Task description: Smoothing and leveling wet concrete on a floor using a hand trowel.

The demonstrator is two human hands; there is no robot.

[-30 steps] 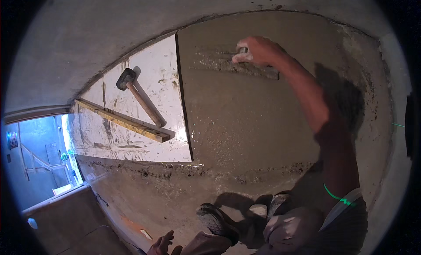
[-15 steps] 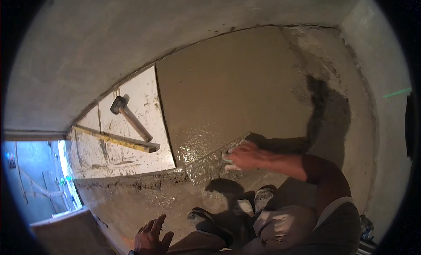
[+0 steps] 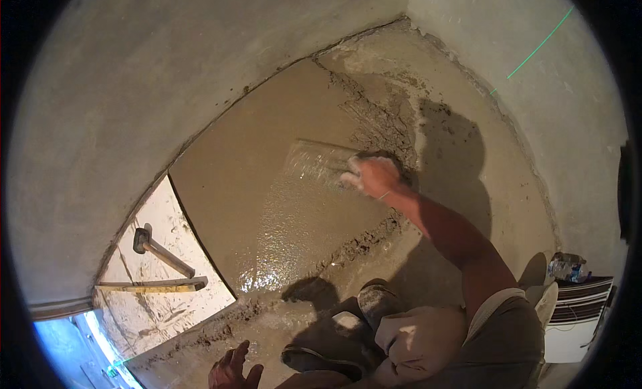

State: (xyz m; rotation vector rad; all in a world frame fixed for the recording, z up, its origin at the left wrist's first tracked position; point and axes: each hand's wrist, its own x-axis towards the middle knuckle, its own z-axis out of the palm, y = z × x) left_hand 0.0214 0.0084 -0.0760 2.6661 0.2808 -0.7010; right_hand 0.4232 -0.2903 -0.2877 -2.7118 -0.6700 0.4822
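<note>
My right hand (image 3: 376,176) is closed around a flat trowel (image 3: 321,151), its long blade blurred by motion. The blade lies on a smooth, wet mortar bed (image 3: 244,158), close to its ragged right edge. Watery shine covers the mortar between the blade and my feet. My left hand (image 3: 231,370) hovers low at the bottom edge, fingers spread and holding nothing. To the left, a white mortar-smeared tile (image 3: 197,282) borders the bed. On it lie a mallet (image 3: 164,254) with a dark head and wooden handle, and a narrow yellow bar (image 3: 157,288).
Crumbly mortar (image 3: 378,111) lines the bed's right edge. Grey walls (image 3: 134,88) meet at a far corner; a green line (image 3: 538,44) falls on the right one. My shoes (image 3: 321,359) stand close to the bed. A striped cloth (image 3: 582,301) and clear bottle (image 3: 567,267) are at right.
My right hand has carried the trowel from the bed's near edge farther out across the mortar. The view has turned right, bringing in the striped cloth. My left hand stays low and open.
</note>
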